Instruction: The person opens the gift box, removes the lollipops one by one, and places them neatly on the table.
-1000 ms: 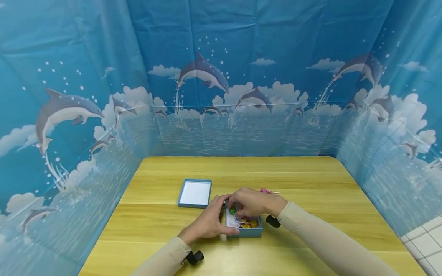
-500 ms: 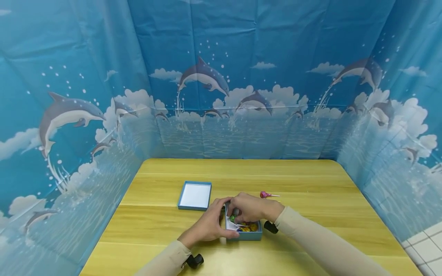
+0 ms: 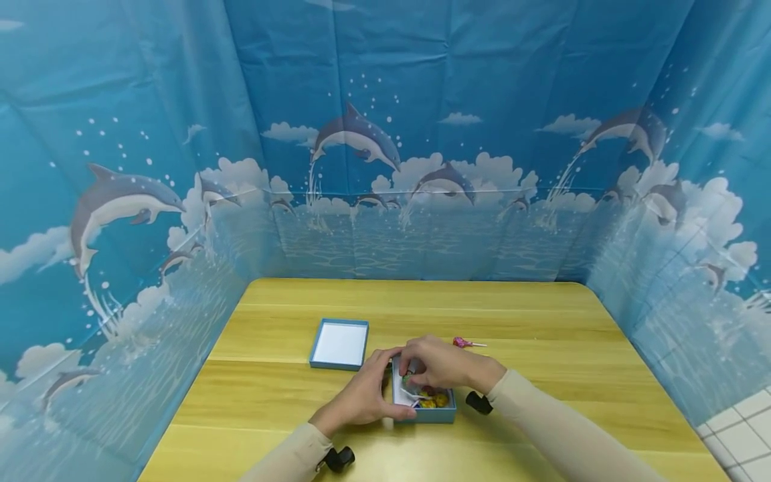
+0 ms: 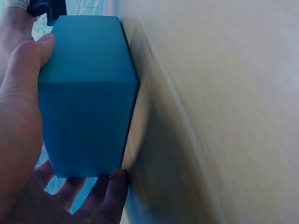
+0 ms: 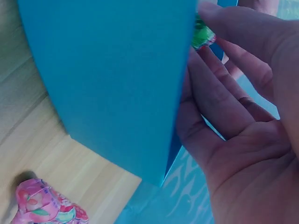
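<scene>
A blue box with a white inside sits without its cover on the table, several yellow-wrapped lollipops within. My left hand grips it from the left, thumb on the near wall and fingers around the far end; the left wrist view shows the thumb against the blue wall. Reaching over from the right, my right hand pinches a green-wrapped lollipop inside the box. Its fingers partly cover that candy in the head view. A pink-wrapped lollipop lies on the wood behind the right hand.
The box's shallow lid lies inside-up on the table, to the left and farther back. A blue dolphin-print curtain closes off the back and both sides. A black wrist camera hangs under the right wrist.
My right hand has shifted slightly, with the green lollipop a little lower in the box. The left hand keeps its hold, and the head view has tilted slightly.
</scene>
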Available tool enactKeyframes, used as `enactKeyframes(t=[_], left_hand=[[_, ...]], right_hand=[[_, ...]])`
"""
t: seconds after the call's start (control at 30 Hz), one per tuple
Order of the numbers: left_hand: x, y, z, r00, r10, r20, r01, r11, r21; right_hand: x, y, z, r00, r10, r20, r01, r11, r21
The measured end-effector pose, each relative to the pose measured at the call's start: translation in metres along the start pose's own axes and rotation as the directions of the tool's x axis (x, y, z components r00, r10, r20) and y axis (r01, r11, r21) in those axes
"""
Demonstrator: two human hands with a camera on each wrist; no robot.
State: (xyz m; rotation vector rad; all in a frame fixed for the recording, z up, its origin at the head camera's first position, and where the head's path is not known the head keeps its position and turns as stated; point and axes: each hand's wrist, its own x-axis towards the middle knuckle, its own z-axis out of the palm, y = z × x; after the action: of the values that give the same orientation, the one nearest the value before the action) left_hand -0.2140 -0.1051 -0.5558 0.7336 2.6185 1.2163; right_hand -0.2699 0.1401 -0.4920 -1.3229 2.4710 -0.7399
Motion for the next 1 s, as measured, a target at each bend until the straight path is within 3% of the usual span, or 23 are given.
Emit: enactKeyframes(t=[0.4,0.63,0.83,1.0], left_hand=[[0.004,0.005,-0.001,1.000,0.002,0.007,-0.002,1.000,0.007],[0.004,0.006,-0.002,1.000,0.008,0.015,-0.008,1.000,0.021],[0.005,0.005,-0.004,1.000,0.011,0.022,-0.012,1.000,0.020],[0.003,0.004,-0.002,0.999,-0.014,0.034,0.014,1.000,-0.002]], right_hand=[[-0.018,-0.002,-0.002,0.990,-0.039,-0.136,0.045,0.998,0.038],[-0.026,-0.004,-0.004,0.986,-0.008,-0.166,0.020,0.997,0.074],[-0.030,-0.003,-0.007,0.979,0.000,-0.202,0.009,0.999,0.044],[-0.034,-0.002,-0.010,0.976,-0.008,-0.216,0.018,0.999,0.042]])
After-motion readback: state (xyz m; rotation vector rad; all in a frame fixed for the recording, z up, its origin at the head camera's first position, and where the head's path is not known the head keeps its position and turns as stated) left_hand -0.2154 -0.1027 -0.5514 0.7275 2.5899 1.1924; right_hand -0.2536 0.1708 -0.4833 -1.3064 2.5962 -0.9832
